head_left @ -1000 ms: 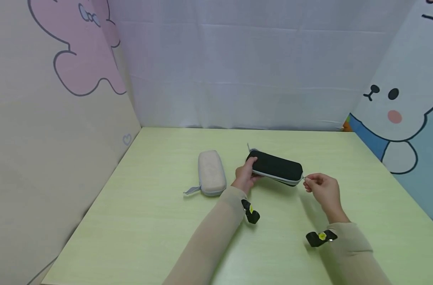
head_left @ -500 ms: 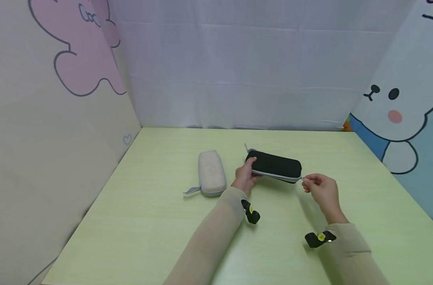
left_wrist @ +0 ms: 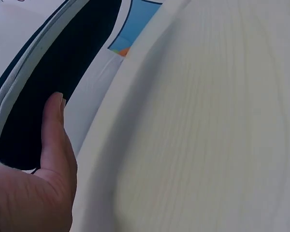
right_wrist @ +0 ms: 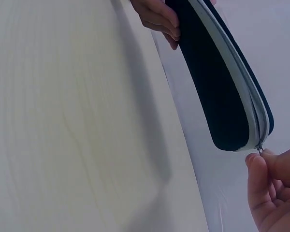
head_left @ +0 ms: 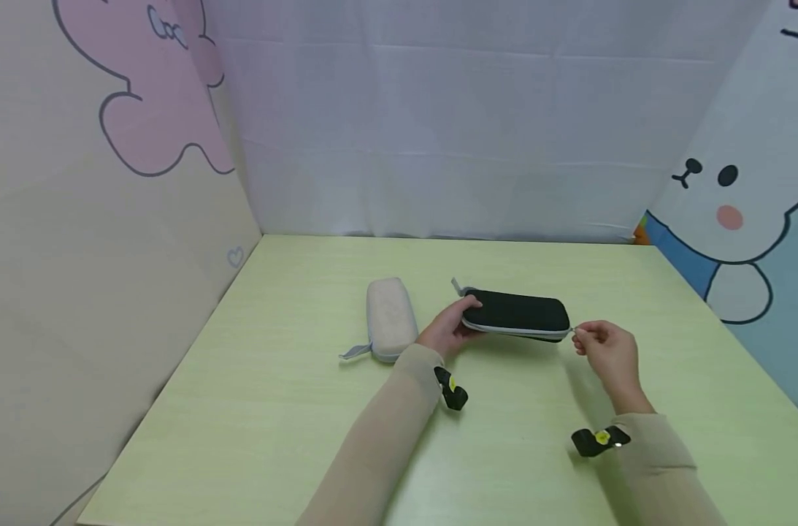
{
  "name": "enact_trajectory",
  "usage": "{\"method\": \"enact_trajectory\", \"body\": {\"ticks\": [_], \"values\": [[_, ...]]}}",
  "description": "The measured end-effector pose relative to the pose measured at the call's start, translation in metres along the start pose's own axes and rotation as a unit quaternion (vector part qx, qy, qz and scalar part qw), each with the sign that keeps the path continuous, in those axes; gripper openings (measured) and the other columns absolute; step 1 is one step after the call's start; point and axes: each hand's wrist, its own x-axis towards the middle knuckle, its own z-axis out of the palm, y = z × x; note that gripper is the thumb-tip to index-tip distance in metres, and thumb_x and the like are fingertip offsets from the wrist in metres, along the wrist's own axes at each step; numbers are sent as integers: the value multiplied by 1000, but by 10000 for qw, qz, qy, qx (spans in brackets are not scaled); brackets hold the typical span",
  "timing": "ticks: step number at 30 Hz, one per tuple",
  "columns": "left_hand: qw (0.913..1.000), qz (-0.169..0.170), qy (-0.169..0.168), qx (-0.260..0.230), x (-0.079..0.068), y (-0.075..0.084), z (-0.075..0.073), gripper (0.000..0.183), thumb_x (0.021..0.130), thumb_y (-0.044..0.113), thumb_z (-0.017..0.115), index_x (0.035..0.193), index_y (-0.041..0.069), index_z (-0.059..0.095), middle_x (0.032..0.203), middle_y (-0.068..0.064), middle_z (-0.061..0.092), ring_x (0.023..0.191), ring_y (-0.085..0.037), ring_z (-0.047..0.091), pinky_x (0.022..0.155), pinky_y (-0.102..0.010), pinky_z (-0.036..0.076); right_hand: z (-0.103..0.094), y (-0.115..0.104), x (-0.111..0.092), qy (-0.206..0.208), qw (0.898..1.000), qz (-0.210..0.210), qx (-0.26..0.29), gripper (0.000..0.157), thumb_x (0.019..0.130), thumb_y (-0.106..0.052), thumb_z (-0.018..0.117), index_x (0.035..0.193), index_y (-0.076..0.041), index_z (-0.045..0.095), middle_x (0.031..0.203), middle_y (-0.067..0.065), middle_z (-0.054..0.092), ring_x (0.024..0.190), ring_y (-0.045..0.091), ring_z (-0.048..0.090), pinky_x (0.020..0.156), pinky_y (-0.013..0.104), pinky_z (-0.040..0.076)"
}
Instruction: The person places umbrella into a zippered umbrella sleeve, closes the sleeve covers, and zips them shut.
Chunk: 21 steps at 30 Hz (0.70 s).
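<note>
A black zippered pencil case (head_left: pixel 517 312) with pale trim is held just above the table, lying nearly level. My left hand (head_left: pixel 447 329) grips its left end, thumb on the black top face and fingers underneath; in the left wrist view the thumb (left_wrist: pixel 53 130) lies along the black fabric. At the right end, my right hand (head_left: pixel 610 358) pinches the small zipper pull (right_wrist: pixel 260 149) between thumb and index finger. A grey fabric tab (head_left: pixel 456 285) sticks up from the case's far left corner. What is inside the case cannot be seen.
A beige pencil case (head_left: pixel 390 314) with grey trim lies on the table left of my left hand, its grey tab (head_left: pixel 355 352) pointing left. The pale green table (head_left: pixel 293 438) meets a white cloth (head_left: pixel 438 146) at the back and printed panels at both sides.
The black pencil case has shifted slightly right and toward me and turned more level. Both hands moved with it, still gripping the case and pinching the zipper pull. The beige case stays put.
</note>
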Motion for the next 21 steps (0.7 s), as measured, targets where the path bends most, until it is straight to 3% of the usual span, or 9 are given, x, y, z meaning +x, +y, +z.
{"method": "enact_trajectory", "body": {"ticks": [4, 7, 11, 16, 19, 21], "values": [[9994, 104, 324, -74, 1, -3, 1, 42, 73, 10, 67, 113, -2, 60, 97, -18, 66, 92, -29, 63, 77, -41, 52, 0, -8, -5, -118, 9999, 30, 1, 15, 91, -3, 56, 94, 11, 59, 73, 7, 63, 59, 8, 57, 55, 21, 51], [9976, 211, 634, -163, 0, -4, 3, 41, 71, 10, 68, 109, -2, 62, 93, -17, 66, 88, -28, 64, 74, -40, 53, 2, -4, -3, -166, 9998, 62, -124, 15, 91, -4, 56, 95, 10, 59, 71, 3, 63, 58, 5, 57, 51, 29, 52], [9955, 292, 861, -274, -3, -6, 6, 41, 69, 10, 69, 108, -3, 62, 92, -16, 66, 85, -26, 64, 73, -40, 53, 6, 21, 13, -129, 9999, 41, -73, 14, 91, -7, 58, 94, 7, 60, 71, 2, 64, 59, 7, 59, 48, 30, 51], [9930, 414, 1049, -354, -6, -5, 8, 41, 68, 10, 69, 107, -3, 61, 93, -15, 66, 84, -25, 64, 72, -40, 53, 17, 60, 33, 141, 9992, -183, -336, 18, 92, -16, 59, 96, 1, 62, 76, 3, 65, 62, 7, 60, 54, 17, 50], [9919, 441, 1123, -393, -7, -5, 9, 42, 68, 10, 69, 107, -4, 60, 93, -16, 65, 85, -25, 64, 72, -40, 53, 17, 58, 31, 51, 9995, -233, -220, 18, 92, -15, 59, 95, 2, 61, 75, 3, 65, 61, 7, 60, 52, 17, 49], [9911, 465, 1170, -426, -7, -6, 10, 43, 68, 10, 70, 108, -5, 59, 94, -16, 64, 85, -26, 64, 72, -41, 53, 15, 43, 22, 4, 9998, -196, 4, 16, 91, -12, 60, 93, 5, 61, 72, 4, 65, 59, 8, 59, 47, 20, 49]]}}
